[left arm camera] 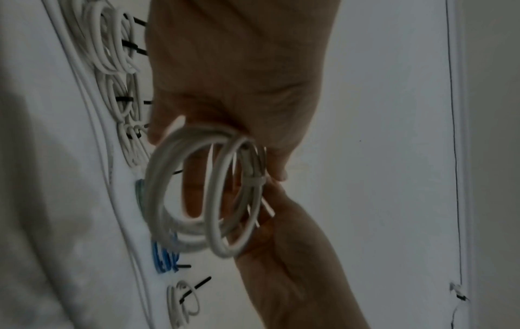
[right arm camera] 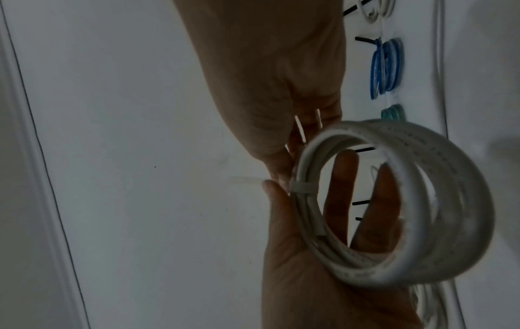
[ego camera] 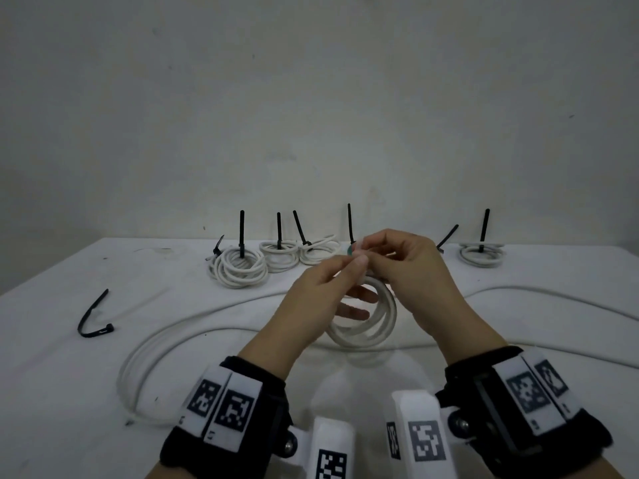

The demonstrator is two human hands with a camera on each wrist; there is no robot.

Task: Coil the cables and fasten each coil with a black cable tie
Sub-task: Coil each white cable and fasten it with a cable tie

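White coil being held above the bench — the left hand is pinching its bundled turns while the right hand is gripping a pale tie there, presumably to keep the loops together; finished coils — black-tied — are lining the far edge.

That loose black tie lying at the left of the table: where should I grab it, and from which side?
Take the black cable tie on its long straight strap, pinching from above across its width. It lies flat on the table, bent like a hook, with the head end curled toward the right, so the straight upper stretch is probably the easiest part to lift. Both hands are busy with the white coil now.
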